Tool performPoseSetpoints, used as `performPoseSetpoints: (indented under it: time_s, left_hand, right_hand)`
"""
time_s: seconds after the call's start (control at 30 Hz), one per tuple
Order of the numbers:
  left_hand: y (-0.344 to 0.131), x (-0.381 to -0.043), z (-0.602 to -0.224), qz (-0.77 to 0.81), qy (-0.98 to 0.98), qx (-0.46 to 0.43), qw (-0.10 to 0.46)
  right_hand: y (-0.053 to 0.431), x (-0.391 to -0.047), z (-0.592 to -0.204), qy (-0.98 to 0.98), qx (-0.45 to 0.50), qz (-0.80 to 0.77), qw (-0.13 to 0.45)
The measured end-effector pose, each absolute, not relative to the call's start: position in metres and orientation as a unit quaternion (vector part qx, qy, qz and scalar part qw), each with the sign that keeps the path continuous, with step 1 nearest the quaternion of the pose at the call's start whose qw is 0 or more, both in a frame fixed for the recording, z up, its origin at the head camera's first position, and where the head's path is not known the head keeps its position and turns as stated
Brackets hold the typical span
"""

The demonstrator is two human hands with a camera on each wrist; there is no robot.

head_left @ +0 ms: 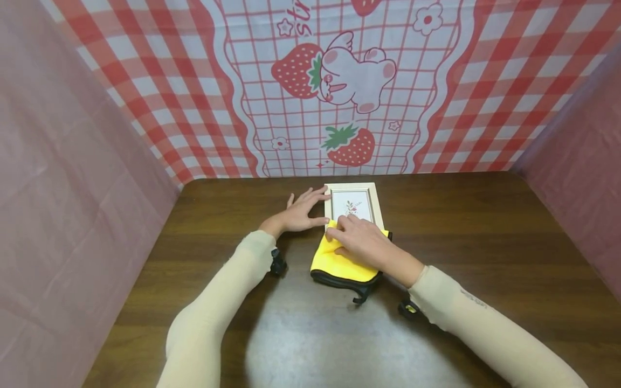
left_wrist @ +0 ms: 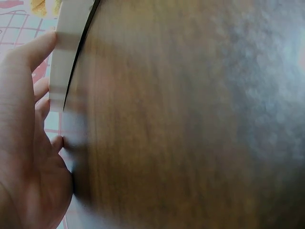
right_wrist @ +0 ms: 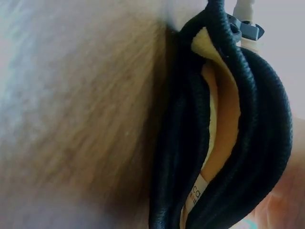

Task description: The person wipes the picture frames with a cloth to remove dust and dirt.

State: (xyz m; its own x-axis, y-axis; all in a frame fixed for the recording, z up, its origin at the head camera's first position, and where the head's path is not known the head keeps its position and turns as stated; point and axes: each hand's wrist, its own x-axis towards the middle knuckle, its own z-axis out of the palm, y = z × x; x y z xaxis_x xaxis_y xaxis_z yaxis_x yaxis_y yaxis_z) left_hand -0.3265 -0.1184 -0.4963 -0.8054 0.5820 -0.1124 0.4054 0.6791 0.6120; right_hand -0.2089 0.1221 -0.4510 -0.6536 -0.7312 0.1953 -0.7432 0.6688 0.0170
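Observation:
A light wooden picture frame (head_left: 377, 207) with a small floral print lies on the table. My left hand (head_left: 302, 213) has its fingers spread along the frame's left side, thumb near the lower corner; in the left wrist view its fingertips meet the pale frame edge (left_wrist: 66, 57). Over the lower part of the frame lies a folded yellow cloth (head_left: 327, 261) with black edging, hiding that part. My right hand (head_left: 363, 242) holds the cloth with bent fingers against the frame. The right wrist view shows the cloth's black folded borders (right_wrist: 267, 119) and a small white label (right_wrist: 195, 193).
The brown wooden table (head_left: 485, 231) extends around the frame. Behind it hangs a red-and-white checked cloth (head_left: 301, 140) with strawberries, and pinkish drapes (head_left: 87, 161) stand at both sides. A black strap end (head_left: 360, 296) hangs from the yellow cloth toward the front.

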Motion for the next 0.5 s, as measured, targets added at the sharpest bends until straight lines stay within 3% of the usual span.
performPoseSetpoints:
  time_s: [0.5]
  left_hand:
    - [-0.118, -0.324, -0.494, 0.296, 0.903, 0.272, 0.149]
  right_hand:
    - [0.146, -0.206, -0.448, -0.926, 0.368, 0.042, 0.067]
